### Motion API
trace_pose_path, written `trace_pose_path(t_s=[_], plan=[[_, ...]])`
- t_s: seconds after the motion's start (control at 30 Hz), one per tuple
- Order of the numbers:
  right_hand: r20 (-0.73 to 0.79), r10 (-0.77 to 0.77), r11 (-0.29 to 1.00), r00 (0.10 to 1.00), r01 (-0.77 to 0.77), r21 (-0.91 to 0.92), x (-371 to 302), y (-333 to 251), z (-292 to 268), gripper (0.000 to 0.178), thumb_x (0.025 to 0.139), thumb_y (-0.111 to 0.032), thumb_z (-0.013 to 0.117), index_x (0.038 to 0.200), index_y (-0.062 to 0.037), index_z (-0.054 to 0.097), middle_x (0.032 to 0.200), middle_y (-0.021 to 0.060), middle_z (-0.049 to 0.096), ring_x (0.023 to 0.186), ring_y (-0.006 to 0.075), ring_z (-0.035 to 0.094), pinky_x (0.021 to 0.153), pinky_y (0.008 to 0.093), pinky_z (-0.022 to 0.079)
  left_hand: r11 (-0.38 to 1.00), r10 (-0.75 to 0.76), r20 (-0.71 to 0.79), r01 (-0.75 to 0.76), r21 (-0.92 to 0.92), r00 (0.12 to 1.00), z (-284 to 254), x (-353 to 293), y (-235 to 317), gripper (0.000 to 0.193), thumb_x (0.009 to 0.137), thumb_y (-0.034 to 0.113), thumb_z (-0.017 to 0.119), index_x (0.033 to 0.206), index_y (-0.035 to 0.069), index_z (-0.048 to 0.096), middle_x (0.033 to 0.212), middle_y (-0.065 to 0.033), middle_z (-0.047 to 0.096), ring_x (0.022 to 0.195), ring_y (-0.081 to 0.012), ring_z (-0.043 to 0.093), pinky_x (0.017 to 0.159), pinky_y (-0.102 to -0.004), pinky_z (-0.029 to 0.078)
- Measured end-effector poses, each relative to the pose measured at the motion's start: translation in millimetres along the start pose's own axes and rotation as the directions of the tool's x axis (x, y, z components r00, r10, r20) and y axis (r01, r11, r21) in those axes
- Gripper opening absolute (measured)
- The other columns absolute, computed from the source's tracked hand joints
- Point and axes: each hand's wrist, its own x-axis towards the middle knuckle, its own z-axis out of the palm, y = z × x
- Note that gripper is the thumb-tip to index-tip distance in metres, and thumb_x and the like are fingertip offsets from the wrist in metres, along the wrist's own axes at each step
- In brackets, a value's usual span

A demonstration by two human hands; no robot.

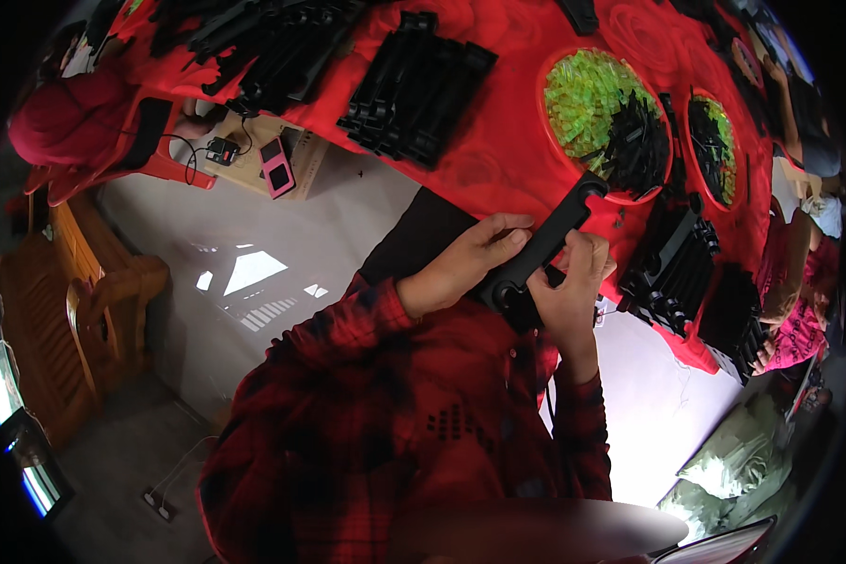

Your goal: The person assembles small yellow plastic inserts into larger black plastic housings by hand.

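Between my hands, over the near edge of the red-covered table, is a long black plastic part [553, 235] with rounded ends, tilted up to the right. My left hand [468, 261] has its thumb and fingers closed on the part's left side. Along the other side, my right hand [571, 287] grips it with bent fingers; what its fingertips press on is hidden. Just beyond the part stands a red bowl [540, 105] holding small yellow-green pieces [587, 89] and thin black strips [637, 141].
Stacks of similar black parts lie on the table at the far left [414, 89] and right [672, 263]. A second bowl [740, 160] stands at the right. Other people sit around the table. A cardboard box [301, 164] bears a pink phone [276, 167]; a wooden bench [56, 310] stands left.
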Motion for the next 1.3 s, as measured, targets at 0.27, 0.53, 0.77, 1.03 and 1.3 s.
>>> trace_pose_path(t_s=[0.27, 0.53, 0.77, 1.03, 1.3], plan=[[0.062, -0.097, 0.994, 0.993, 0.099, -0.035, 1, -7, 4, 0.055, 0.066, -0.006, 0.075, 0.118, -0.0038, 0.056, 0.111, 0.0108, 0.052, 0.103, 0.0314, 0.045, 0.09, 0.0441, 0.034, 0.998, 0.016, 0.059, -0.02, 0.06, 0.998, 2, 6, -8, 0.037, 0.106, 0.03, 0.053, 0.127, -0.001, 0.053, 0.108, -0.0031, 0.059, 0.097, -0.0094, 0.057, 0.088, -0.0251, 0.048], [-0.097, -0.233, 0.964, 0.968, 0.216, -0.156, 8, 6, 3, 0.035, 0.072, -0.001, 0.069, 0.106, -0.0083, 0.063, 0.104, 0.0085, 0.056, 0.099, 0.0263, 0.052, 0.09, 0.0425, 0.034, 0.986, 0.017, 0.042, -0.024, 0.165, 0.999, -4, 3, 3, 0.032, 0.104, 0.031, 0.057, 0.12, 0.003, 0.056, 0.086, 0.001, 0.061, 0.079, -0.0061, 0.056, 0.071, -0.0204, 0.046], [-0.16, -0.141, 0.99, 0.977, 0.14, -0.015, 8, 1, -2, 0.038, 0.084, 0.005, 0.063, 0.121, -0.006, 0.066, 0.094, 0.0062, 0.058, 0.086, 0.019, 0.053, 0.084, 0.0321, 0.037, 0.957, -0.088, 0.07, 0.104, -0.27, 0.994, -13, 8, 26, 0.033, 0.106, 0.033, 0.051, 0.113, 0.002, 0.058, 0.099, -0.0082, 0.065, 0.084, -0.0173, 0.067, 0.081, -0.032, 0.057], [-0.206, 0.131, 0.909, 0.97, -0.035, 0.415, 10, -1, -5, 0.029, 0.092, 0.007, 0.06, 0.119, -0.0027, 0.066, 0.099, 0.0066, 0.058, 0.087, 0.015, 0.055, 0.076, 0.0268, 0.045, 0.922, -0.147, 0.182, 0.201, -0.33, 0.972, -18, 11, 22, 0.054, 0.108, 0.04, 0.042, 0.139, -0.003, 0.049, 0.109, -0.0116, 0.065, 0.094, -0.0199, 0.069, 0.091, -0.0392, 0.058], [-0.194, 0.112, 0.908, 0.975, -0.021, 0.42, 7, -7, -1, 0.029, 0.092, 0.006, 0.06, 0.119, -0.0032, 0.067, 0.101, 0.008, 0.058, 0.09, 0.0156, 0.057, 0.078, 0.0262, 0.047, 0.909, -0.12, 0.193, 0.186, -0.373, 0.974, -17, 8, 17, 0.045, 0.107, 0.034, 0.047, 0.137, 0.0, 0.051, 0.111, -0.0129, 0.065, 0.101, -0.024, 0.068, 0.096, -0.0408, 0.056]])
